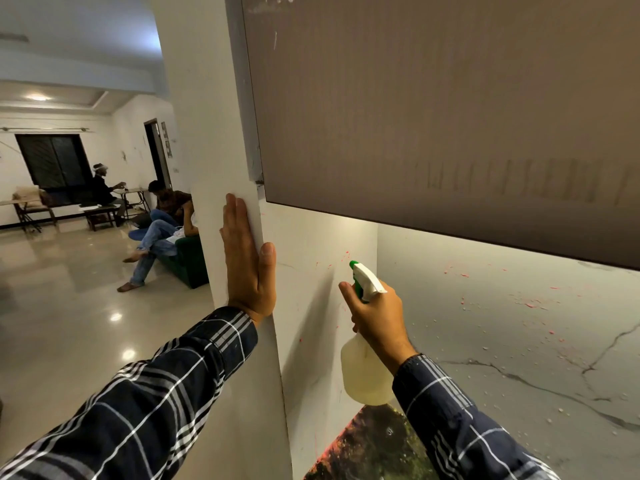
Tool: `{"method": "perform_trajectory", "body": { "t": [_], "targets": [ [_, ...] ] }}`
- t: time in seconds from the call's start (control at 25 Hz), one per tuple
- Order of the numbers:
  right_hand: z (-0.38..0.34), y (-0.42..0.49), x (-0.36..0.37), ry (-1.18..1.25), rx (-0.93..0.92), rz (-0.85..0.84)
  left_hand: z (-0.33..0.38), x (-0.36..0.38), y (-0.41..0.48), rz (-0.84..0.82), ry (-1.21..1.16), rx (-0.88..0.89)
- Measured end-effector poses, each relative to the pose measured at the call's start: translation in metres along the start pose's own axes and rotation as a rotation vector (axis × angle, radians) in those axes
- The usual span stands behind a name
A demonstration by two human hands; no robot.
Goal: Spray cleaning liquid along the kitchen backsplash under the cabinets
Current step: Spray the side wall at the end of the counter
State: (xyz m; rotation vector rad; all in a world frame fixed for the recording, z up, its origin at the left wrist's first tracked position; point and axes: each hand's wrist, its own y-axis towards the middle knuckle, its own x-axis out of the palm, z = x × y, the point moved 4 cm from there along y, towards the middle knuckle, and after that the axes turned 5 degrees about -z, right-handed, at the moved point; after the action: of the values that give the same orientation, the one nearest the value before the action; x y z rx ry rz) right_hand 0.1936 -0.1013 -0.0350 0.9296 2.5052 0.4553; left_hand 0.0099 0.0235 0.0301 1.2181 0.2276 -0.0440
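I see the left hand (247,268) pressed flat on the white wall corner (211,237), fingers straight and together. The right hand (379,317) wraps the neck of the translucent plastic spray bottle (363,375), forefinger curled at its green trigger, before the red-flecked grey marbled backsplash (502,323) under the brown cabinet (433,116).

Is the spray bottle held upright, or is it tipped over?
Upright, leaning slightly: the spray bottle has its green nozzle on top and its body below the right hand gripping its neck.
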Motion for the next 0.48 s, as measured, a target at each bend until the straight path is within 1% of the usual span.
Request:
{"method": "perform_trajectory", "body": {
  "t": [0.2,0.36,0.48],
  "targets": [
    [0.006,0.014,-0.004,-0.044,0.026,-0.011,0.000,0.000,0.000,0.004,-0.009,0.007],
    [0.007,0.019,-0.005,0.008,0.044,-0.039,0.002,0.000,0.000,0.011,-0.007,0.005],
    [0.014,0.020,-0.006,-0.036,0.077,-0.046,0.005,-0.001,-0.001,0.020,-0.003,0.016]
  ]
}}
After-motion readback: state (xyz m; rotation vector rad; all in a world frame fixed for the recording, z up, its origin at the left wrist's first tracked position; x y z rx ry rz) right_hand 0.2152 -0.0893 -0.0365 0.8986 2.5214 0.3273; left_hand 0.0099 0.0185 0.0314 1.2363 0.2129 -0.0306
